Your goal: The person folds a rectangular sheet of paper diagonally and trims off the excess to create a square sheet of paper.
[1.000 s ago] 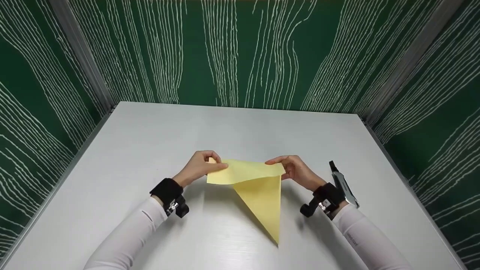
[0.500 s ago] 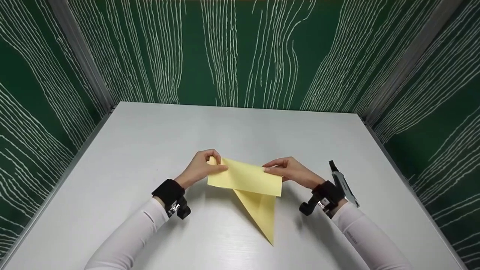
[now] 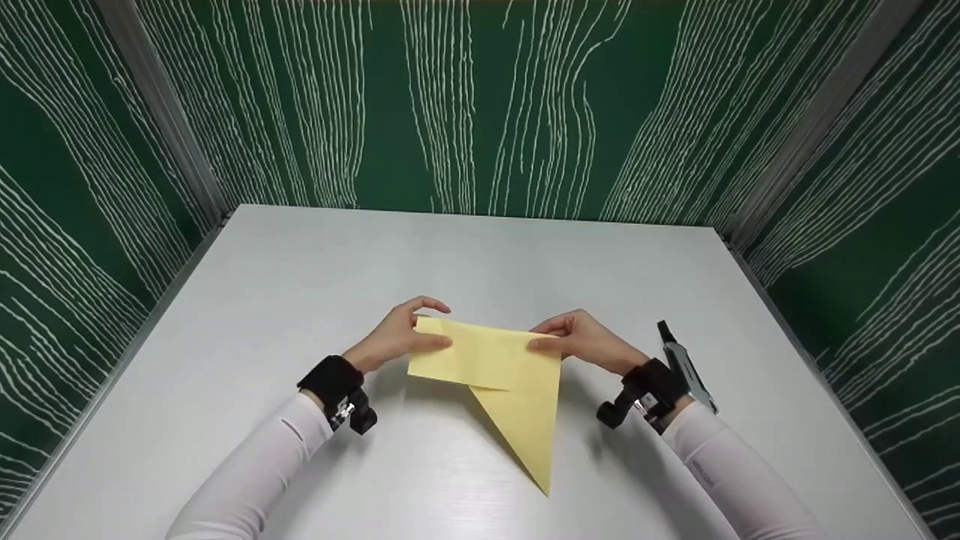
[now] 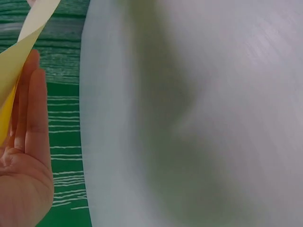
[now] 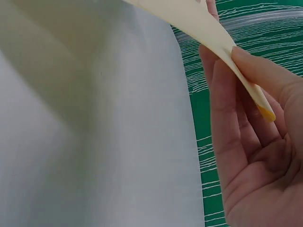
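Note:
Between both hands a sheet of yellow paper (image 3: 495, 360) is held up over the white table, its upper part a wide band and its lower right part tapering to a point. My left hand (image 3: 394, 335) pinches the band's left end, thumb on the front and index finger stretched out above the top edge. In the left wrist view, straight fingers (image 4: 37, 118) lie behind the paper (image 4: 14, 66). My right hand (image 3: 592, 343) pinches the upper right corner, thumb in front. The right wrist view shows the paper's folded edge (image 5: 208, 30) between thumb and fingers (image 5: 225, 109).
The white table (image 3: 337, 255) is enclosed by green walls (image 3: 517, 112) with pale wavy lines. Black wrist straps with small cameras (image 3: 364, 418) sit on both wrists. A grey device with a black tip (image 3: 686, 371) is at the right wrist.
The band's right end swung down, then came level with the lower part's right edge. My right thumb moved onto the paper's front. My left index finger uncurled and lifted away from the paper.

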Motion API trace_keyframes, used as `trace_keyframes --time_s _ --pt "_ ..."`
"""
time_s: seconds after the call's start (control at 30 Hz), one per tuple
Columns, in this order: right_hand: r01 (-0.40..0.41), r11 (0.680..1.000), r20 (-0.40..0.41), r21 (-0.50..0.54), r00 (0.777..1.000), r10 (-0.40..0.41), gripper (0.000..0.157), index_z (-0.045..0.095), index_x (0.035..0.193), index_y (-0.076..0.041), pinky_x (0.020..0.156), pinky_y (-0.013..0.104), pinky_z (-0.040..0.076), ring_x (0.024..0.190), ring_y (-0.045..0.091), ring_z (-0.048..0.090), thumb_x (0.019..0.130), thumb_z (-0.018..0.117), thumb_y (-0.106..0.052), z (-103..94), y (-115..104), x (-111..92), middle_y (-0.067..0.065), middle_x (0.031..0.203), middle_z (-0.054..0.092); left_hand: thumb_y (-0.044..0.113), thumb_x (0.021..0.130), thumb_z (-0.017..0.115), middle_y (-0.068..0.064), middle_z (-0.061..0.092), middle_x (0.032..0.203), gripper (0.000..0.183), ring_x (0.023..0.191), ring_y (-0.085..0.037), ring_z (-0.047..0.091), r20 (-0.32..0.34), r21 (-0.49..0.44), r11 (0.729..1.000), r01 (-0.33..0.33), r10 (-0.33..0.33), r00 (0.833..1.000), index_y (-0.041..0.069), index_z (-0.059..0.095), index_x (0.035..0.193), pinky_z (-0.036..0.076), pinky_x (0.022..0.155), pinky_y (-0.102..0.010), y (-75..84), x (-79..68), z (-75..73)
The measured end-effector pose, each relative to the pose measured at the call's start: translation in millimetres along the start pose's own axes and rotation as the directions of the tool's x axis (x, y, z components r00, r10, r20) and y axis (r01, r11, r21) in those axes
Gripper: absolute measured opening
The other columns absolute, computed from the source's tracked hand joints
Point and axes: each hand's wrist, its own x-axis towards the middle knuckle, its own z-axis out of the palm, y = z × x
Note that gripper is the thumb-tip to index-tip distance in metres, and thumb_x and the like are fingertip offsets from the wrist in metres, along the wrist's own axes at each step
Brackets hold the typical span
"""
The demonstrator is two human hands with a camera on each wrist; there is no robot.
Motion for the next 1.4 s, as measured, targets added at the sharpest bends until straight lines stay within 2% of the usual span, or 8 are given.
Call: trace_keyframes --time_s 0.17,0.3,0.47,0.63,0.77,0.9,1.13,1.4 --pt "0.001 0.999 0.016 -0.041 1.000 -0.001 0.036 0.075 0.121 -0.003 0.068 0.021 0.057 0.073 0.003 0.070 0.093 0.077 -0.026 0.6 -6 -3 -0.010 0.088 0.080 0.021 0.085 0.083 -0.007 0.071 0.117 0.039 0.104 -0.015 0.061 0.068 0.178 0.984 0.022 -0.034 0.997 0.011 0.073 0.121 0.050 0.085 -0.024 11.6 0.7 -2.5" --pt "0.006 0.996 0.012 -0.093 1.000 -0.005 0.035 0.076 0.119 -0.003 0.069 0.023 0.058 0.073 0.002 0.070 0.093 0.077 -0.026 1.0 -8 -2 -0.010 0.088 0.080 0.025 0.086 0.082 -0.005 0.077 0.111 0.032 0.104 -0.012 0.062 0.146 0.341 0.940 -0.007 -0.045 0.988 0.009 0.078 0.112 0.047 0.094 -0.025 24.0 4.4 -1.8" --pt "0.004 0.990 0.012 -0.138 1.000 -0.002 0.034 0.077 0.118 -0.004 0.068 0.023 0.058 0.072 0.002 0.070 0.092 0.078 -0.026 5.0 -10 -1 -0.008 0.088 0.080 0.030 0.089 0.078 -0.008 0.080 0.105 0.028 0.081 -0.004 0.058 0.235 0.487 0.871 -0.060 -0.064 0.970 0.006 0.080 0.105 0.047 0.078 -0.019 35.7 11.0 4.9" --pt "0.012 0.988 0.016 -0.152 1.000 -0.009 0.032 0.078 0.115 -0.003 0.067 0.022 0.057 0.070 0.001 0.069 0.092 0.078 -0.026 10.1 -13 3 -0.008 0.085 0.080 0.035 0.094 0.074 0.000 0.078 0.091 0.031 0.069 -0.002 0.051 0.286 0.531 0.842 -0.096 -0.071 0.956 0.006 0.081 0.103 0.041 0.065 -0.015 44.7 16.9 20.4" --pt "0.023 0.988 0.025 -0.156 0.999 -0.020 0.031 0.078 0.114 -0.004 0.066 0.022 0.055 0.069 0.000 0.068 0.092 0.078 -0.026 13.0 -14 5 -0.010 0.083 0.079 0.033 0.094 0.074 0.006 0.068 0.080 0.031 0.064 -0.003 0.047 0.314 0.505 0.854 -0.127 -0.045 0.948 0.004 0.080 0.101 0.037 0.061 -0.015 48.5 20.7 33.4" --pt "0.034 0.985 0.029 -0.168 0.999 -0.030 0.030 0.079 0.113 -0.006 0.065 0.022 0.055 0.068 0.000 0.067 0.092 0.079 -0.027 14.5 -15 5 -0.011 0.081 0.078 0.028 0.094 0.076 -0.002 0.075 0.082 0.028 0.062 -0.001 0.050 0.313 0.459 0.877 -0.141 -0.011 0.950 0.001 0.080 0.101 0.040 0.061 -0.013 48.4 22.1 41.2" --pt "0.027 0.989 0.025 -0.146 0.999 -0.023 0.031 0.079 0.114 -0.004 0.065 0.021 0.054 0.069 0.000 0.067 0.091 0.079 -0.025 15.1 -18 5 -0.011 0.081 0.078 0.026 0.089 0.081 -0.003 0.077 0.082 0.026 0.061 0.000 0.053 0.268 0.404 0.910 -0.091 -0.023 0.963 0.001 0.081 0.099 0.042 0.059 -0.013 45.1 23.4 43.2" --pt "0.044 0.989 0.048 -0.140 0.998 -0.037 0.030 0.078 0.116 -0.005 0.066 0.020 0.054 0.070 0.001 0.068 0.093 0.077 -0.025 15.3 -17 4 -0.010 0.085 0.079 0.026 0.087 0.083 0.000 0.076 0.079 0.026 0.061 -0.001 0.054 0.242 0.387 0.919 -0.072 -0.026 0.970 0.002 0.081 0.098 0.043 0.060 -0.014 42.0 23.4 43.3"
